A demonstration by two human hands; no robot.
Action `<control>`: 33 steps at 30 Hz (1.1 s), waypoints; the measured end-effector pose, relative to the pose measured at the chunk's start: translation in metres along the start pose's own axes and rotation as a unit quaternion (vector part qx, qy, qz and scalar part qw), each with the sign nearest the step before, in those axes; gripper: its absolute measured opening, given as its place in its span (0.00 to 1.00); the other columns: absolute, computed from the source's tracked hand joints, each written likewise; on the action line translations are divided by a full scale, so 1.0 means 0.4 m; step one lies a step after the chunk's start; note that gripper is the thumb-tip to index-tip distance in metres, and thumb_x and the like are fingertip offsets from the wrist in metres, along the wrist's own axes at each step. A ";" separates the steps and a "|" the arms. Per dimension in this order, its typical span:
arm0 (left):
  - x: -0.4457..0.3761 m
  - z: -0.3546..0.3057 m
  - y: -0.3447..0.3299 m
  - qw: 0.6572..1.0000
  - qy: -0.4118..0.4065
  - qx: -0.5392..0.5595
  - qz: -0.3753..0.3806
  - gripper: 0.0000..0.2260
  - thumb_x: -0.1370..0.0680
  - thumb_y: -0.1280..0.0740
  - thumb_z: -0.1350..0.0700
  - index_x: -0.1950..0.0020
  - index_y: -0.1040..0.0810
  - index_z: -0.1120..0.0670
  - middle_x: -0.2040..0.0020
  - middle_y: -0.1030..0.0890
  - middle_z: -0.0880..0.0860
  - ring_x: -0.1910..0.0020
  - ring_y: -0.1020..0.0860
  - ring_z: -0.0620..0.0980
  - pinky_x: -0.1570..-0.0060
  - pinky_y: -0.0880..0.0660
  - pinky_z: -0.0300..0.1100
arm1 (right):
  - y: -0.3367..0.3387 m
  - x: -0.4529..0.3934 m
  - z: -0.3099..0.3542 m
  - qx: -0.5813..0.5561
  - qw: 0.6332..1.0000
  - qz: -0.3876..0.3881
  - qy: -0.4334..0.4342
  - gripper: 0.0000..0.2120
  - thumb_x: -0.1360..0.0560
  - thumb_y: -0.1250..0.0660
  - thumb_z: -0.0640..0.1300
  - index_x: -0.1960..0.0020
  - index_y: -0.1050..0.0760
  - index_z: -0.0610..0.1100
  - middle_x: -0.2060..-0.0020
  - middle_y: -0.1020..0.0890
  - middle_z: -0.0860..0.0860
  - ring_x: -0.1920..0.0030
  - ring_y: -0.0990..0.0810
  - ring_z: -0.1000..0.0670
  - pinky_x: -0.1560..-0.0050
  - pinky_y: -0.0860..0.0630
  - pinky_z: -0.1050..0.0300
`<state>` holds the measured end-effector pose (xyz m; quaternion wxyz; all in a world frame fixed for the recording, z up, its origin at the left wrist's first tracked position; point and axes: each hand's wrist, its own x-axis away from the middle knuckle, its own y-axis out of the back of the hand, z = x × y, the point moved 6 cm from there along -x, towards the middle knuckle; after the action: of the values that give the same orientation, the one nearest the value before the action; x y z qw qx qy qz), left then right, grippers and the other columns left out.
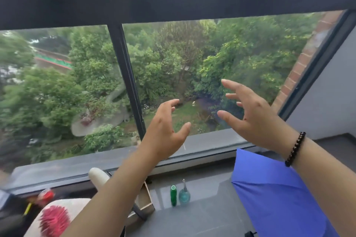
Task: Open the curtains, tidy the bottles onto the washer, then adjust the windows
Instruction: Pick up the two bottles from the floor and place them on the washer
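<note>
Both my hands are raised in front of a black-framed window [127, 75] with trees outside. My left hand [165, 130] is open with curled fingers, just right of the vertical frame bar, holding nothing. My right hand [248, 115], with a dark bead bracelet on its wrist, is also open with spread fingers before the right pane. Neither hand clearly touches the glass or frame. Below on the grey floor stand a green bottle [173, 195] and a round blue-green glass bottle [184, 194], side by side. No curtain or washer is in view.
An open blue umbrella [275, 194] lies on the floor at the right. A cardboard box [147, 198] sits under my left forearm. A cream cushion with a red fuzzy patch [54, 219] is at bottom left. A grey sill [77, 167] runs below the window; a white wall [331, 92] is at right.
</note>
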<state>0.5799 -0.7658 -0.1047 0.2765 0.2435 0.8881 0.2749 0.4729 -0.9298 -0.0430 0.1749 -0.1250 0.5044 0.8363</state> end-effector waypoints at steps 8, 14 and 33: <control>-0.051 0.145 -0.186 0.990 0.137 -0.002 -0.029 0.29 0.25 0.31 0.52 0.27 0.38 0.54 0.31 0.31 0.52 0.34 0.30 0.48 0.35 0.30 0.48 | -0.183 -0.077 -0.201 0.012 0.993 0.101 0.056 0.34 0.25 0.32 0.46 0.25 0.44 0.45 0.29 0.34 0.49 0.33 0.28 0.48 0.38 0.27 0.49; -0.041 0.272 -0.355 0.972 0.232 0.034 -0.017 0.28 0.24 0.31 0.51 0.27 0.39 0.52 0.29 0.33 0.49 0.32 0.33 0.45 0.33 0.32 0.48 | -0.341 -0.081 -0.352 -0.011 0.984 0.173 0.027 0.36 0.24 0.33 0.48 0.23 0.49 0.46 0.27 0.38 0.50 0.33 0.30 0.47 0.39 0.27 0.51; 0.100 1.061 -0.771 0.920 0.391 0.035 0.002 0.27 0.25 0.31 0.56 0.28 0.37 0.51 0.32 0.30 0.48 0.38 0.29 0.43 0.35 0.30 0.45 | -1.171 -0.003 -0.791 -0.025 0.925 0.371 -0.075 0.36 0.23 0.37 0.51 0.23 0.53 0.48 0.24 0.49 0.51 0.29 0.35 0.51 0.32 0.34 0.57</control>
<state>0.7295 -0.8174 -0.6064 -0.1024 0.1279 0.9340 0.3175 0.6804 -1.0093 -0.5625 -0.1134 0.1296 0.4791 0.8607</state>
